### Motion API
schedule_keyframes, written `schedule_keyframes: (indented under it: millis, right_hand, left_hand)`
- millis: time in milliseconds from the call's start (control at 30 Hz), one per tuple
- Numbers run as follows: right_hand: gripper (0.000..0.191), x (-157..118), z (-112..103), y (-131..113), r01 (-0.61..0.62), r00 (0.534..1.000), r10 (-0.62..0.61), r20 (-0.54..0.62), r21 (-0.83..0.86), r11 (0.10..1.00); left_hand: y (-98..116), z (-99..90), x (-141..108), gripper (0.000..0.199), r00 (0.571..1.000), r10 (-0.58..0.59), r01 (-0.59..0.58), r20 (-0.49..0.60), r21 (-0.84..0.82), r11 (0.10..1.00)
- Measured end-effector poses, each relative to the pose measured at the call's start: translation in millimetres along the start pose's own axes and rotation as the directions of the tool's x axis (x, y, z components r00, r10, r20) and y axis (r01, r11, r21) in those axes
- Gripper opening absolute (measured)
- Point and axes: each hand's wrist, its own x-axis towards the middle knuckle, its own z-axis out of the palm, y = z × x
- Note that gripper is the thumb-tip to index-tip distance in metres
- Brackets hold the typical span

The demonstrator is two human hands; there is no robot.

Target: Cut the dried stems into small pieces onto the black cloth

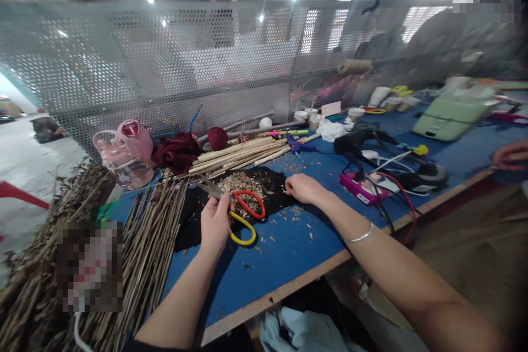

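My left hand (216, 220) is closed on a pair of scissors (215, 189) near the blades, and the red and yellow handle loops point away to the right. Under the scissors, a heap of pale wood chips (243, 182) lies on a black cloth (190, 220). My right hand (303, 188), its fingers bent and pressed together, is at the right edge of that cloth; what it holds, if anything, is too small to make out.
Long dry stems (152, 242) lie left of the cloth. Behind it are peeled sticks (235, 155), a blue glue gun (297, 144) and a pink bottle (138, 140). A purple power strip (365, 190) lies right. Another person's hand (511, 155) is at the far right.
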Motion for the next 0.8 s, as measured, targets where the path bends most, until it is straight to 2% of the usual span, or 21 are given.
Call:
schedule_keyframes:
  millis: [133,233,333,467,633,700,800]
  right_hand:
    - [0.008,7.0,-4.9,-12.0,0.052,0.999,-0.052,0.006,0.003,0.999]
    - [0.014,13.5,-10.4,-17.3,0.139,0.990,-0.138,-0.027,0.054,0.989]
    - [0.018,18.4,-12.8,-15.2,0.115,0.991,-0.110,-0.069,0.064,0.991]
    - [0.016,20.5,-6.5,-16.8,0.076,0.997,-0.075,-0.029,0.053,0.996]
    - [0.025,23.2,-3.7,-35.4,0.200,0.980,-0.199,-0.026,0.137,0.970]
    - [0.027,27.9,-5.9,-40.7,0.202,0.979,-0.198,-0.041,0.155,0.967]
    - [0.016,36.2,-6.4,-45.8,0.156,0.988,-0.154,-0.020,0.144,0.977]
  left_hand:
    - [0.7,-0.5,-1.0,0.036,1.000,0.010,-0.010,0.010,0.029,1.000]
    - [1.7,-0.3,-1.1,0.036,1.000,0.009,-0.009,0.017,0.030,1.000]
    - [0.9,-0.1,-0.4,0.037,1.000,-0.005,0.005,0.015,0.018,1.000]
    - [-0.5,-0.1,-0.3,0.036,1.000,0.008,-0.009,0.024,0.027,1.000]
    - [0.8,-0.3,-1.5,0.036,1.000,0.005,-0.007,0.024,0.051,0.999]
    - [1.3,-0.5,-1.9,0.035,1.000,0.010,-0.011,0.022,0.057,0.998]
    - [1.2,-0.5,-2.1,0.034,1.000,0.009,-0.010,0.022,0.066,0.998]
